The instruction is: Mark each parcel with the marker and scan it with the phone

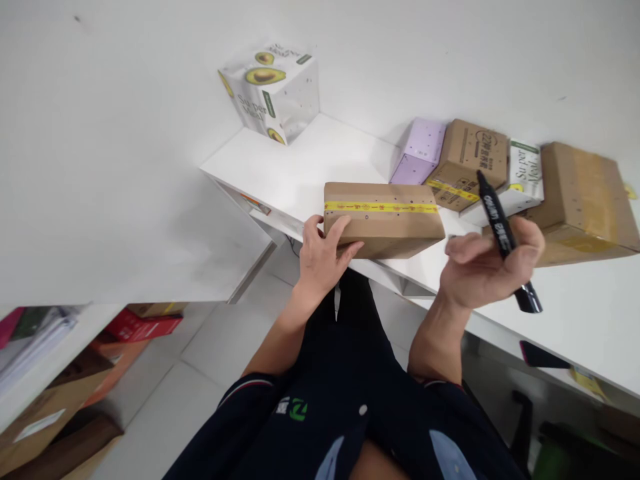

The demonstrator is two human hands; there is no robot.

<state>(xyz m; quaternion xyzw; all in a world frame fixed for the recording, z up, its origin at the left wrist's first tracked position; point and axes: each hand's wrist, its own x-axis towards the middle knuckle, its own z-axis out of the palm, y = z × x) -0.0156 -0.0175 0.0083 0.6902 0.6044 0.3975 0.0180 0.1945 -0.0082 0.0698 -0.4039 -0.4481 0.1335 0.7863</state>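
A brown cardboard box (383, 220) sealed with yellow tape lies near the front edge of the white table (300, 170). My left hand (323, 257) grips its near left corner, thumb on top and fingers wrapped under. My right hand (483, 267) hovers just right of that box and is closed round a black marker (503, 233), which points tip-up and slants away from me, cap end toward the table's edge.
Behind the box stand a lilac carton (420, 150), a small brown carton (470, 163), a white carton (523, 173) and a large brown box (585, 200). An avocado-printed white box (273, 90) sits at the table's far left. Boxes and papers fill shelves (60, 373) lower left.
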